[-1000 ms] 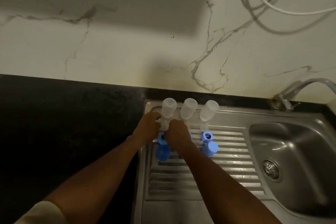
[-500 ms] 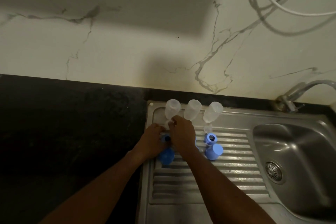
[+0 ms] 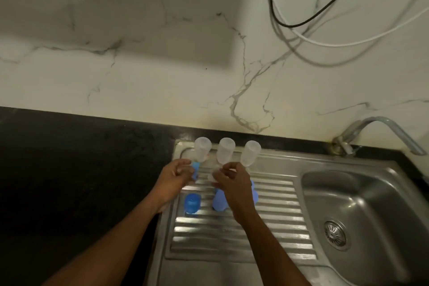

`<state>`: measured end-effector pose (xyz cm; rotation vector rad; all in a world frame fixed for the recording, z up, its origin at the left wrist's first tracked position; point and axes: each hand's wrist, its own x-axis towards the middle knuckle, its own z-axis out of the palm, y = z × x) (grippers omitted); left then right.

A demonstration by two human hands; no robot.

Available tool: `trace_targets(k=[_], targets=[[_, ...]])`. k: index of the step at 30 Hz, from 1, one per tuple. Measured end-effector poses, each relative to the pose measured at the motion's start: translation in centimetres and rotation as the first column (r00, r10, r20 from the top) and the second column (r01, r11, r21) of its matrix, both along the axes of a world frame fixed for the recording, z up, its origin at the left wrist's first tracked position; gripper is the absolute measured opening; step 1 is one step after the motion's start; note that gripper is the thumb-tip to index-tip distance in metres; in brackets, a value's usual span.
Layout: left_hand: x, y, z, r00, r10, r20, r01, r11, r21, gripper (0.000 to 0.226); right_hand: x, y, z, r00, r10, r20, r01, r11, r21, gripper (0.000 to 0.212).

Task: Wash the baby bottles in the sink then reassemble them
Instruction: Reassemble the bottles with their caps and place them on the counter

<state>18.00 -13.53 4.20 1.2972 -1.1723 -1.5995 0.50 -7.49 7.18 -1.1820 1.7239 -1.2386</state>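
A black counter (image 3: 81, 169) is seen on the left, speckled and dimly lit. Behind it, a pale marble wall (image 3: 144, 90) is crossed by thin grey veins (image 3: 234, 109), and a broad rectangular shadow (image 3: 139, 30) is cast across its upper part. A black cable (image 3: 292, 26) and a white cable (image 3: 348, 43) are hung in loose loops at the upper right. A curved metal tap (image 3: 380, 119) is mounted at the foot of the wall, far right.
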Motion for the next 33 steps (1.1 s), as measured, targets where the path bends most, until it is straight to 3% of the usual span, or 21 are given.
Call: trace_targets(k=[3, 6, 11, 19, 23, 26, 29, 31, 33], targets=[[-0.4, 3.2, 2.2, 0.940, 0.069, -0.335, -0.022, 0.990, 0.140, 0.024, -0.1, 0.9, 2.0, 0.987, 0.142, -0.079, -0.138, 0.989, 0.054, 0.011], [-1.8, 7.1, 4.5, 0.877, 0.101, -0.469, -0.017, 0.983, 0.181, 0.030, -0.2, 2.6, 3.8, 0.964, 0.237, -0.122, -0.227, 0.969, 0.093, 0.010], [-4.6, 11.6, 6.5, 0.864, 0.159, -0.477, -0.096, 0.984, 0.153, 0.030, -1.8, 6.0, 4.8, 0.893, 0.344, -0.290, -0.331, 0.939, 0.096, 0.018], [-8.6, 15.9, 8.3, 0.870, 0.134, -0.474, -0.070, 0.986, 0.151, 0.032, -6.6, 9.5, 6.7, 0.862, 0.377, -0.339, -0.405, 0.914, -0.012, 0.018], [-10.3, 16.7, 9.3, 0.886, 0.117, -0.449, -0.041, 0.984, 0.175, 0.042, -8.0, 11.2, 7.2, 0.929, 0.187, -0.319, -0.225, 0.971, -0.086, 0.006], [-11.4, 17.0, 10.1, 0.871, 0.074, -0.486, 0.016, 0.984, 0.179, 0.040, -9.4, 12.6, 7.1, 0.985, 0.049, -0.167, -0.083, 0.975, -0.205, 0.019], [-12.1, 17.1, 10.9, 0.929, -0.034, -0.369, 0.053, 0.998, 0.043, 0.040, -10.4, 13.7, 6.9, 0.995, 0.104, 0.009, -0.098, 0.957, -0.273, 0.018], [-12.4, 17.4, 11.6, 0.964, -0.083, -0.252, 0.074, 0.996, -0.044, 0.034, -10.9, 14.5, 6.8, 0.988, 0.151, 0.032, -0.135, 0.946, -0.294, 0.018], [-12.5, 17.7, 12.0, 0.968, -0.096, -0.231, 0.082, 0.994, -0.072, 0.027, -11.5, 15.2, 6.6, 0.981, 0.193, -0.018, -0.190, 0.938, -0.290, 0.029]])
